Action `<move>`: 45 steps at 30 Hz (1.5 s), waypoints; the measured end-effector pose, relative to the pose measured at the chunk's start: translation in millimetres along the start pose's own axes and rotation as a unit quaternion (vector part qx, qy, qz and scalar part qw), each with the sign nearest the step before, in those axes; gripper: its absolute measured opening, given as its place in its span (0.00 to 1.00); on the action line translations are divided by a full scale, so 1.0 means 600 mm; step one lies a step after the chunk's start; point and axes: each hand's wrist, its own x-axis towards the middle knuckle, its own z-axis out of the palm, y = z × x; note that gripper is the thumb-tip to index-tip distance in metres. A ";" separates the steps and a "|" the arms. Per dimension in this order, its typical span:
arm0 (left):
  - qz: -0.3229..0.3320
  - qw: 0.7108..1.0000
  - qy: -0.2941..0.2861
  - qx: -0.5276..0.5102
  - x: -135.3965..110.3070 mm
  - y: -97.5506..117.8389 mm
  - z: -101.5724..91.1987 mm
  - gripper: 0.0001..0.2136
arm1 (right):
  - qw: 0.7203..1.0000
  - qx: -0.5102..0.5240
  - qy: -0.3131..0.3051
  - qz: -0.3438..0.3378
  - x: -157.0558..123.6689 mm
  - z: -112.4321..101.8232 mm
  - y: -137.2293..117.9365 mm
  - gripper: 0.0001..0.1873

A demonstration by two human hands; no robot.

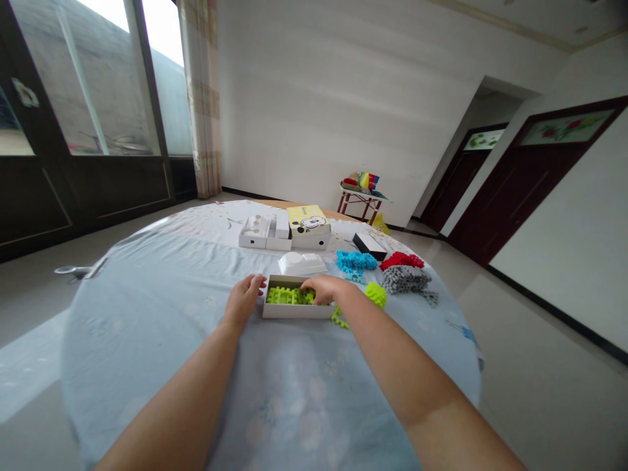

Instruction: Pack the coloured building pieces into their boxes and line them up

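Observation:
A shallow white box (299, 312) sits in front of me on the table, with yellow-green interlocking plastic building blocks (283, 296) inside it. My left hand (244, 297) rests beside the box's left end, fingers stretched toward its wall and holding nothing. My right hand (321, 288) reaches over the right part of the box; its bent fingers are down among the blocks, closed on some of them. Just right of the box, partly behind my right forearm, lie more green blocks (376, 294). A white plastic tray (301, 263) is behind the box.
Blue blocks (356, 263), red blocks (402, 261) and grey blocks (407, 279) lie in piles at the right. Farther back are a black-and-white box (369, 246), a yellow cartoon box (309, 222) and a white compartment box (265, 239). A pale blue cloth (161, 314) covers the round table.

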 end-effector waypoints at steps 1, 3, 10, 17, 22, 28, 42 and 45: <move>0.000 1.000 0.001 0.001 0.001 -0.001 0.001 0.20 | 1.000 -0.008 0.001 0.003 0.002 0.002 0.001 0.38; 0.005 1.000 -0.002 0.006 0.002 -0.003 0.002 0.20 | 1.000 -0.017 0.004 0.009 0.004 0.004 0.002 0.38; 0.025 0.999 -0.019 0.032 0.002 -0.006 0.003 0.19 | 0.999 0.002 0.034 -0.007 0.008 0.018 0.009 0.40; 0.025 0.999 -0.019 0.032 0.005 -0.012 0.005 0.20 | 0.999 0.039 0.017 -0.001 -0.010 -0.012 0.006 0.43; 0.030 0.999 -0.016 0.034 0.006 -0.014 0.005 0.20 | 1.000 0.012 0.014 0.008 -0.016 -0.028 0.000 0.42; 0.027 0.998 -0.032 0.046 -0.001 -0.003 0.003 0.20 | 0.998 -0.051 -0.033 0.016 -0.002 -0.014 -0.008 0.37; -0.024 0.993 -0.108 0.034 -0.003 0.000 0.005 0.28 | 0.998 -0.053 -0.019 0.035 -0.005 -0.014 -0.006 0.32; -0.032 0.991 -0.124 0.029 0.000 -0.003 0.005 0.28 | 0.998 -0.050 -0.010 0.039 -0.010 -0.020 -0.003 0.30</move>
